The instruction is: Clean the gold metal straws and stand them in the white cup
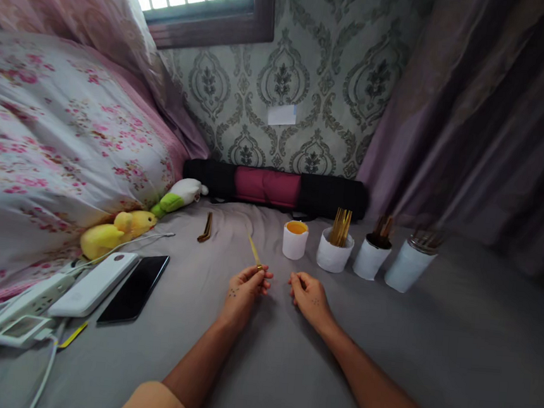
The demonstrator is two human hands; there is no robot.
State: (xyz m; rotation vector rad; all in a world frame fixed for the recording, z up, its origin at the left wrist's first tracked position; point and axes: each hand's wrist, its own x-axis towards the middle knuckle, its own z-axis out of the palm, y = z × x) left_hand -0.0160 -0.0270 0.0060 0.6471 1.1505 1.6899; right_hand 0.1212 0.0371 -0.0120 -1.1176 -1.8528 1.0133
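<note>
My left hand (244, 285) is closed, its thumb and fingers pinching the lower end of a thin yellow strip (253, 249). The strip points up and slightly left, away from me, and looks gold near my fingertips. A short gap to the right, my right hand (309, 295) is closed too, thumb against the curled fingers; whatever it may hold is too small or hidden. Beyond it stands a white-wrapped cup (294, 244) with orange-yellow contents. Beside that is a wider white cup (334, 258) with upright gold strips (341, 228). A small brown-gold bundle (206, 227) lies left of the yellow strip.
Two more white containers, one middle (370, 261) and one outer (408, 270), hold dark brown strips at right. A phone (135, 288), power bank (94, 284), power strip (30, 300) and plush toys (117, 232) lie left. A black-and-maroon roll (266, 186) lies along the wall.
</note>
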